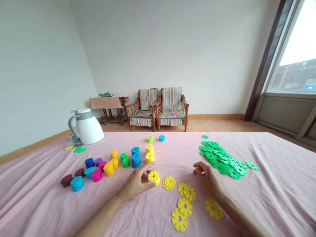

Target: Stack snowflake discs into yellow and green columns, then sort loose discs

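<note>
My left hand pinches a short stack of yellow snowflake discs on the pink tablecloth. My right hand rests on the cloth with its fingers curled, between the loose yellow discs and the pile of green discs; nothing shows in it. One flat yellow disc lies just right of the held stack. A taller yellow stack stands beyond my left hand.
Stacks of blue, green, yellow, pink, purple and brown discs stand in rows at the left. A white jug sits at the far left corner. Two striped wooden armchairs and a small table stand by the back wall.
</note>
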Demonstrator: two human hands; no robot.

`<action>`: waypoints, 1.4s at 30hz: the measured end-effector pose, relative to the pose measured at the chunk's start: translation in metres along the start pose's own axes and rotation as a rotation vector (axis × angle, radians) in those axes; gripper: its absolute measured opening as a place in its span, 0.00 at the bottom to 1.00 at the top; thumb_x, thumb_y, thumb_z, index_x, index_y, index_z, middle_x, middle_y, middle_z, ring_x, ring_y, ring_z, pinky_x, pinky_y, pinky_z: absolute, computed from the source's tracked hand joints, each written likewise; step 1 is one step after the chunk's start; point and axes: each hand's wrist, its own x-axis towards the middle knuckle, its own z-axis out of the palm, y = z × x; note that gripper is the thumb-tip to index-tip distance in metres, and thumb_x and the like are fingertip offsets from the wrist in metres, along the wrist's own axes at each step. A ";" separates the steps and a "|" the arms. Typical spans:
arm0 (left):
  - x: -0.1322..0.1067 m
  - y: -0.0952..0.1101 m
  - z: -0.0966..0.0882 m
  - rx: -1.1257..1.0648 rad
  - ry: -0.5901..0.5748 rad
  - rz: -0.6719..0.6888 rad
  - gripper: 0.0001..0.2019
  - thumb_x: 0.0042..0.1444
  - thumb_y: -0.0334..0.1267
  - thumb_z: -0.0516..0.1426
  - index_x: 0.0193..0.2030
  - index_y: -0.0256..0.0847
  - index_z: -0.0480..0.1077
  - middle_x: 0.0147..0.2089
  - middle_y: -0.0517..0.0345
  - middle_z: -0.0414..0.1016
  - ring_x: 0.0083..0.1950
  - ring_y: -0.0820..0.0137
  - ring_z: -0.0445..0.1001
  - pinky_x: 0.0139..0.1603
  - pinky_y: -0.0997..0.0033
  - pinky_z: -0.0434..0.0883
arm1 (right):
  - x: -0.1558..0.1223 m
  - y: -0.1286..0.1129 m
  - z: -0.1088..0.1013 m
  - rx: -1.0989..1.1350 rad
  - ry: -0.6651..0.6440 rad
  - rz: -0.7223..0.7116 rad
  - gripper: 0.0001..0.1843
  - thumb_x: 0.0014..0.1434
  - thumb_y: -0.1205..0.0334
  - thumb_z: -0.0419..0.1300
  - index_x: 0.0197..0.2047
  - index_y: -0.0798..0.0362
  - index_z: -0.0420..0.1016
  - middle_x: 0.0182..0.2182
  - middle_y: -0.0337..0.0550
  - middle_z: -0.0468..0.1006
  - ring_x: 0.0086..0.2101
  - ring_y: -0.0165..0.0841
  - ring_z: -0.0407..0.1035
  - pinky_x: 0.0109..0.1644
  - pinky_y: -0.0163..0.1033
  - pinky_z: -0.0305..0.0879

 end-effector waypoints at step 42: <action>0.034 0.067 -0.021 0.242 -0.170 0.182 0.15 0.46 0.32 0.58 0.43 0.42 0.71 0.40 0.60 0.72 0.38 0.71 0.69 0.39 0.73 0.66 | 0.001 0.004 0.001 0.033 0.009 -0.048 0.14 0.53 0.63 0.47 0.36 0.51 0.73 0.27 0.38 0.78 0.26 0.32 0.70 0.31 0.35 0.60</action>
